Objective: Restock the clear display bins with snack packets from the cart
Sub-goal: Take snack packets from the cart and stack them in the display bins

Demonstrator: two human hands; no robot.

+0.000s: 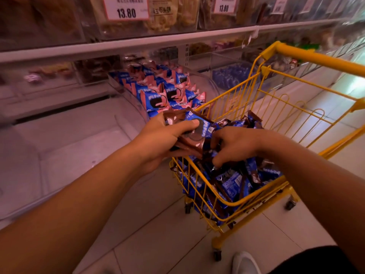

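Observation:
My left hand (158, 139) grips a stack of blue and brown snack packets (194, 133) above the front left corner of the yellow cart (280, 91). Its thumb lies across the top packet. My right hand (233, 145) reaches down into the cart, fingers curled round a packet in the heap of packets (237, 182) there. Behind and left of the cart stands a clear display bin (128, 89) filled with blue and pink packets (160, 89). An empty clear bin (59, 147) lies to its left, under my left forearm.
Shelves above carry bagged snacks behind price tags (126, 8) reading 13.80. More clear bins with blue packets (231, 76) stand behind the cart. The cart's handle (316, 58) points to the right. A white shoe (245, 264) shows on the tiled floor below.

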